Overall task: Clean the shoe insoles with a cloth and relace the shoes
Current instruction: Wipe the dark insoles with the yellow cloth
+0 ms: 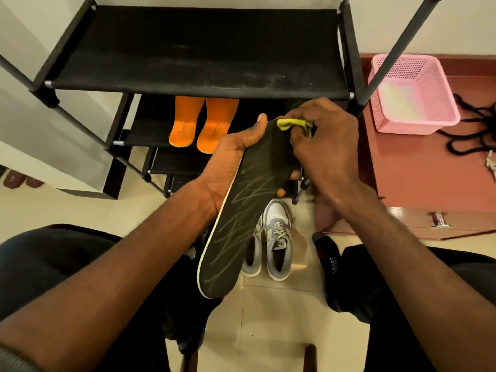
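My left hand (233, 154) holds a long black insole (241, 216) with pale scribble marks, thumb along its left edge and fingertips curled round its right edge. My right hand (322, 146) pinches a small yellow cloth (288, 124) against the insole's far tip. Two orange insoles (201, 124) lie side by side on a lower shelf of the black rack (204, 55). A pair of grey-and-white sneakers (273, 240) stands on the tiled floor below the insole, the right one laced. Black laces (472, 130) lie tangled on the reddish surface at right.
A pink plastic basket (413, 98) sits on the reddish cabinet top (418, 173) to the right. My feet in black socks (331, 267) rest on the floor beside the sneakers. A rack pole (397, 49) crosses in front of the basket.
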{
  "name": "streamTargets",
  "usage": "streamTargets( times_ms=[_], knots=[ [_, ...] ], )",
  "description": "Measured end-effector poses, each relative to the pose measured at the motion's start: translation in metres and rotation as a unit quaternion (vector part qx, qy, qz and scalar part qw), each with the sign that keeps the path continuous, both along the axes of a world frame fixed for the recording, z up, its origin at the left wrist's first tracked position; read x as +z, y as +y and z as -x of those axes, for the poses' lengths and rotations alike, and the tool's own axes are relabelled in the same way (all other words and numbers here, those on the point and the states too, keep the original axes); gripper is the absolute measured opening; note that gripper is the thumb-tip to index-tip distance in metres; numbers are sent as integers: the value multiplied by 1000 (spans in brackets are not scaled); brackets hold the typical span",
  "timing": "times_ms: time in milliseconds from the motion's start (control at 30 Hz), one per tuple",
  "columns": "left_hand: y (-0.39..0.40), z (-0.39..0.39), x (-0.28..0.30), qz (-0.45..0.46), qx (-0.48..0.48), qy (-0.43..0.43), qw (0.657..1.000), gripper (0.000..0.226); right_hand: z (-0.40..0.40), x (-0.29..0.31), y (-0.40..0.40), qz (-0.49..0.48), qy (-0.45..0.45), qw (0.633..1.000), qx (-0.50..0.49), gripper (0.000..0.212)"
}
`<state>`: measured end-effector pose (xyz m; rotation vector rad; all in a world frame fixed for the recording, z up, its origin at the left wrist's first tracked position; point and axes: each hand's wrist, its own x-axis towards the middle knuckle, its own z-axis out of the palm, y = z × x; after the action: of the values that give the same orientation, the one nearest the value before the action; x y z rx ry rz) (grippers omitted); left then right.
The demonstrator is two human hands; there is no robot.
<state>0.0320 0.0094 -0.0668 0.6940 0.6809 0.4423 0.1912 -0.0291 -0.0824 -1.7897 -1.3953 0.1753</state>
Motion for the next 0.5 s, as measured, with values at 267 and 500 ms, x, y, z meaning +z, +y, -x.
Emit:
streamTargets(
  times_ms=[267,500],
  knots=[
    [-3,2,9,24,34,-3,999,48,10,3,-7,-8,-14,1000,9,22],
    [2,9,12,43,88,-8,995,47,59,0,-37,-39,17,992,117,18]
  ],
)
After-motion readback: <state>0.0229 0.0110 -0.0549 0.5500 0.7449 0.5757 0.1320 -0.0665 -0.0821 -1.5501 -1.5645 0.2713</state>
